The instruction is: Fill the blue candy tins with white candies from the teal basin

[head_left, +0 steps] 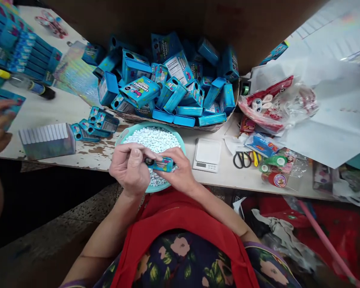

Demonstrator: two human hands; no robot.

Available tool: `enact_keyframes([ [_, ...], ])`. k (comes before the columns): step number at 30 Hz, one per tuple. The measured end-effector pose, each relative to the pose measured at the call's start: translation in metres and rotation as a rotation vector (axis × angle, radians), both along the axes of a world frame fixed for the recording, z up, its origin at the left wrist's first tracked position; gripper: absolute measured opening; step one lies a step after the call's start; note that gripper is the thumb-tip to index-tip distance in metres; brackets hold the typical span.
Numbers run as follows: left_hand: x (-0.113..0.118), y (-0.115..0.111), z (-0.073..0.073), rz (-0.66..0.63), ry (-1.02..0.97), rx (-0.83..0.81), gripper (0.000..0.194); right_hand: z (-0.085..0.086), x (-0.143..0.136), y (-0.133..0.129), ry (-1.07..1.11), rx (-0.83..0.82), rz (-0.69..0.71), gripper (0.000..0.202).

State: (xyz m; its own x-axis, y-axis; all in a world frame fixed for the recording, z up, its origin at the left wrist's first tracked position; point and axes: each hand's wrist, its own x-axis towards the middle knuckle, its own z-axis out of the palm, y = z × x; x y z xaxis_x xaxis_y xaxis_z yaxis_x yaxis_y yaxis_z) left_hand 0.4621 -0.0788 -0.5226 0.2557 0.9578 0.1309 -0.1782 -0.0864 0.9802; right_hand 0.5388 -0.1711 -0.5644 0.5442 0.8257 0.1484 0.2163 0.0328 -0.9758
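Box (165, 165), small and blue, sits in the head view above a turquoise bowl (152, 189) of white candies (151, 136). The right hand (180, 170) grips it between thumb and fingers. The left hand (130, 166) has its fingers drawn together at the box's other end, beside a dark round spot; whether they pinch the box or only touch it, I cannot tell. This looks like close handling at that end, which calls for a steady right-hand hold and light left fingertips. Beyond the bowl, a cardboard carton (216, 127) holds many similar boxes (141, 91); a white scale (208, 152) lies to the right.
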Motion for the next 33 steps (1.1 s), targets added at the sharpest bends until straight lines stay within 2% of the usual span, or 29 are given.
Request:
enact_keyframes([
  [2,-0.004,0.01,-0.01,0.043,0.047,0.018,0.022,0.0,0.016,-0.017,0.031,-0.002,-0.066,0.034],
  [4,-0.012,0.022,-0.032,0.049,0.239,0.114,0.023,-0.004,0.036,-0.038,0.02,-0.052,-0.193,0.037],
  [6,-0.021,0.028,-0.06,-0.069,0.566,0.302,0.022,-0.01,0.055,-0.057,-0.03,-0.121,-0.307,0.038],
  [9,-0.028,0.022,-0.1,-0.343,1.031,0.592,0.027,-0.021,0.073,-0.076,-0.077,-0.218,-0.385,0.037],
  [12,-0.025,0.009,-0.12,-0.417,1.335,0.779,0.034,-0.026,0.075,-0.08,-0.079,-0.284,-0.395,0.037],
  [15,-0.02,0.006,-0.127,-0.388,1.433,0.851,0.036,-0.026,0.069,-0.075,-0.09,-0.302,-0.348,0.037],
  [17,-0.02,0.009,-0.131,-0.372,1.382,0.823,0.036,-0.025,0.065,-0.071,-0.086,-0.298,-0.295,0.037],
  [19,-0.022,0.014,-0.133,-0.32,1.264,0.715,0.035,-0.023,0.062,-0.066,-0.077,-0.286,-0.239,0.035],
  [21,-0.023,0.017,-0.132,-0.207,1.08,0.522,0.033,-0.02,0.058,-0.06,-0.08,-0.271,-0.186,0.032],
  [23,-0.021,0.019,-0.122,-0.069,0.818,0.235,0.033,-0.017,0.052,-0.052,-0.111,-0.254,-0.136,0.031],
  [26,-0.014,0.018,-0.089,0.055,0.288,-0.287,0.033,-0.014,0.042,-0.039,-0.184,-0.239,-0.062,0.031],
  [28,-0.008,0.015,-0.063,0.053,-0.026,-0.521,0.031,-0.011,0.034,-0.03,-0.238,-0.217,-0.008,0.03],
  [29,-0.005,0.012,-0.051,0.038,-0.13,-0.57,0.029,-0.01,0.03,-0.026,-0.267,-0.203,0.019,0.029],
  [31,0.0,0.007,-0.034,0.019,-0.227,-0.561,0.028,-0.007,0.023,-0.018,-0.318,-0.18,0.07,0.027],
  [33,0.004,0.002,-0.027,0.037,-0.249,-0.509,0.031,-0.005,0.018,-0.013,-0.342,-0.181,0.099,0.025],
])
